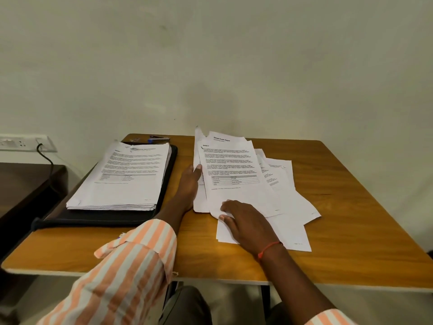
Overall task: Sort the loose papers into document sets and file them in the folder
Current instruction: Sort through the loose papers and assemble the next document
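Note:
A thick, squared stack of printed sheets (121, 174) lies on a black folder (167, 184) at the table's left. To the right, several loose printed papers (236, 174) are spread in a messy overlapping pile. My left hand (189, 184) lies flat along the pile's left edge, with the thumb touching the top sheet. My right hand (246, 224) rests palm down on the pile's near edge, with its fingers spread over the lower sheets. A red thread circles my right wrist.
The wooden table (351, 207) stands against a pale wall. A stapler (159, 137) lies at the table's far edge behind the folder. A wall socket with a black cable (44, 153) is at the left, above a dark side table (23, 184).

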